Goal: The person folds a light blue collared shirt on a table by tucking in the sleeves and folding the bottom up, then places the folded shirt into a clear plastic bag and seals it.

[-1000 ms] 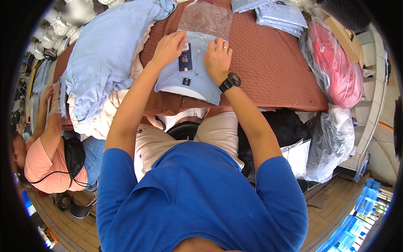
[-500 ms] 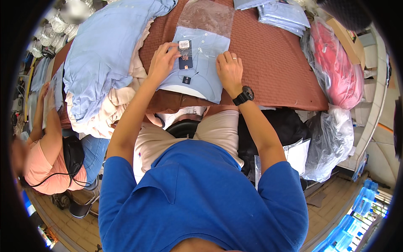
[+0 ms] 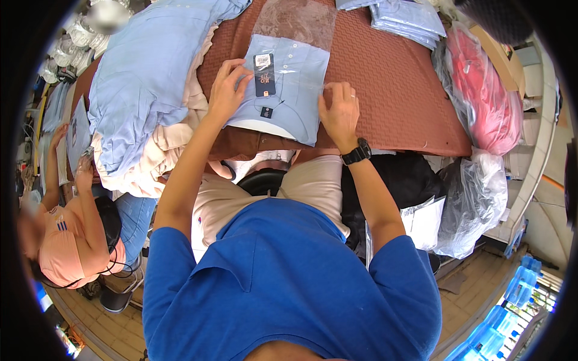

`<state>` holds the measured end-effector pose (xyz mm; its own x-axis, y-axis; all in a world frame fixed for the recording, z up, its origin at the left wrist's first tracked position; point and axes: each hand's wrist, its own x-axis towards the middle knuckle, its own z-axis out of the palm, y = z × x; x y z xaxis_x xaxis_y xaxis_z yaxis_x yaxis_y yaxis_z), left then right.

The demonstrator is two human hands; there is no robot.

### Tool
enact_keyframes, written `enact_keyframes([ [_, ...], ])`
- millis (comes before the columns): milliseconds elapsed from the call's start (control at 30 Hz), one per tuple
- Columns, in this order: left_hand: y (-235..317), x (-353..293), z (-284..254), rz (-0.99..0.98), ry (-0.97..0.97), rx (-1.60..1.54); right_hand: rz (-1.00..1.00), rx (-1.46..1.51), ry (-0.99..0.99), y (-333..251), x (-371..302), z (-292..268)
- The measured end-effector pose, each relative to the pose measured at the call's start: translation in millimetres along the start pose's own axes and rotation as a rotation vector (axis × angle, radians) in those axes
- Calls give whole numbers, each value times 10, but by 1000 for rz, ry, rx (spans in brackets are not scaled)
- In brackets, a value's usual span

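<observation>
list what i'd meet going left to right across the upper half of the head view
heap of blue garments → left hand → folded blue shirt → right hand → stack of folded blue garments → red item in clear plastic

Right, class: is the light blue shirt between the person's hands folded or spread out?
Folded. The light blue shirt lies as a compact, flat panel, dark tag on top, without sleeves stretched across the brown cover.
</observation>
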<state>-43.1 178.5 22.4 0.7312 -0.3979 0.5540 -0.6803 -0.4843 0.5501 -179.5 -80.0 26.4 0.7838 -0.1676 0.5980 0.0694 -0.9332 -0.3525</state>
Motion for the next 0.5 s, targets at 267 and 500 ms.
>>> enact_keyframes([
  [267,453,164,36,318,-88,94,381,442,-11,157,-147,162],
  [500,740,367,594,229,-326,98,355,516,25,270,126,189],
])
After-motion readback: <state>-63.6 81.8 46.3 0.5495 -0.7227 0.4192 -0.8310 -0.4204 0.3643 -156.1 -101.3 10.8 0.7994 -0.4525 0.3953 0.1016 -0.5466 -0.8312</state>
